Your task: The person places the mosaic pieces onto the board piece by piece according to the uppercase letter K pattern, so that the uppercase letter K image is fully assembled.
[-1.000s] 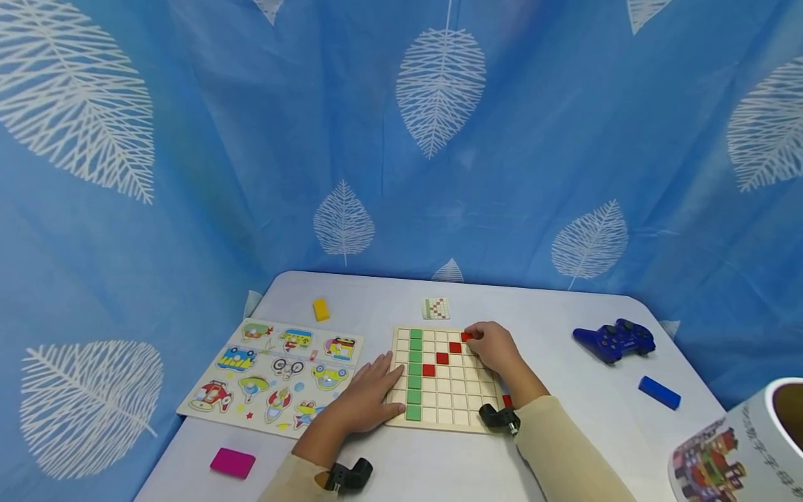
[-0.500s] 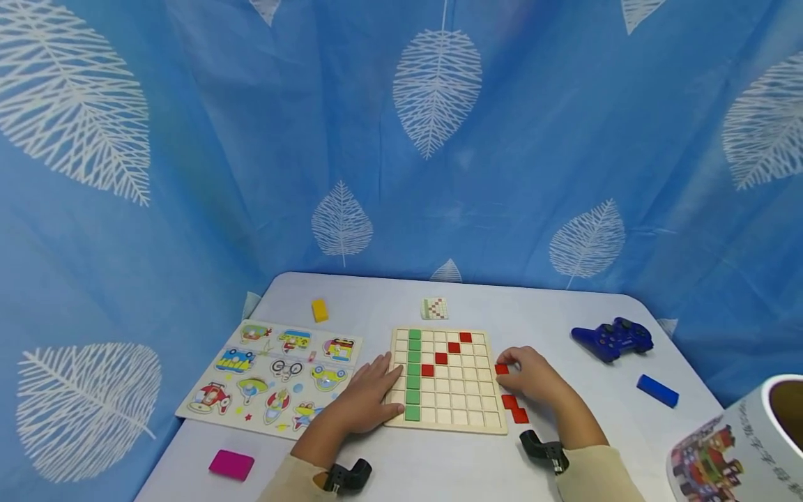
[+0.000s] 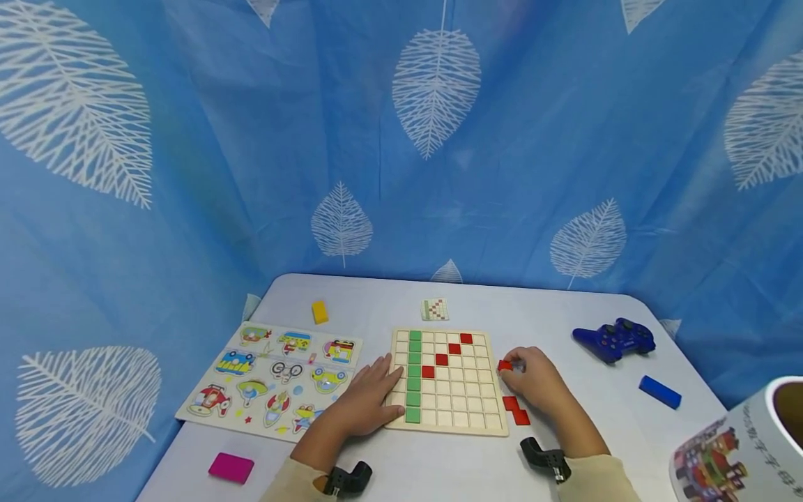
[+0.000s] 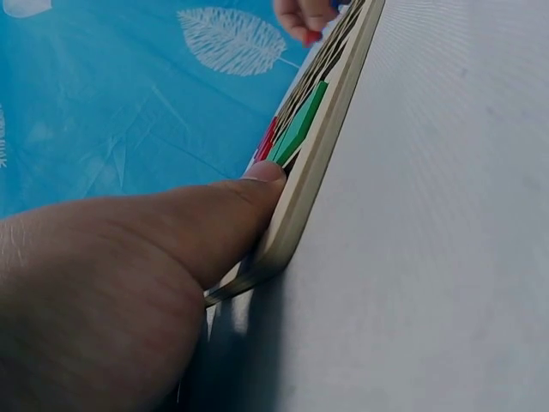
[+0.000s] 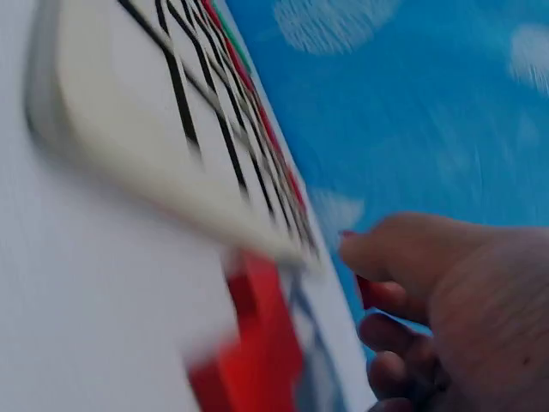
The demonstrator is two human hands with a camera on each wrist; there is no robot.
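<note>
A wooden grid board point(image 3: 461, 408) lies on the white table, with a green column point(image 3: 413, 376) of tiles at its left and a diagonal of red tiles point(image 3: 448, 354) rising to the right. My left hand point(image 3: 384, 388) rests flat on the board's left edge; in the left wrist view the thumb point(image 4: 249, 193) presses against the board's rim point(image 4: 322, 154). Just off the board's right edge, my right hand point(image 3: 511, 368) pinches a small red tile point(image 3: 505, 364). Two loose red tiles point(image 3: 516, 410) lie below it on the table. The right wrist view is blurred, showing a red tile point(image 5: 253, 343) beside curled fingers point(image 5: 403, 257).
A picture puzzle board point(image 3: 276, 376) lies left of the grid. A yellow block point(image 3: 320, 312) and a pattern card point(image 3: 436, 309) sit behind, a pink block point(image 3: 231, 467) at front left. A blue game controller point(image 3: 615, 339), blue block point(image 3: 659, 392) and printed roll point(image 3: 746, 446) are at right.
My right hand left the board's top right corner, where a red tile now sits, came down to the right of the board and took a loose red tile. The left hand stayed.
</note>
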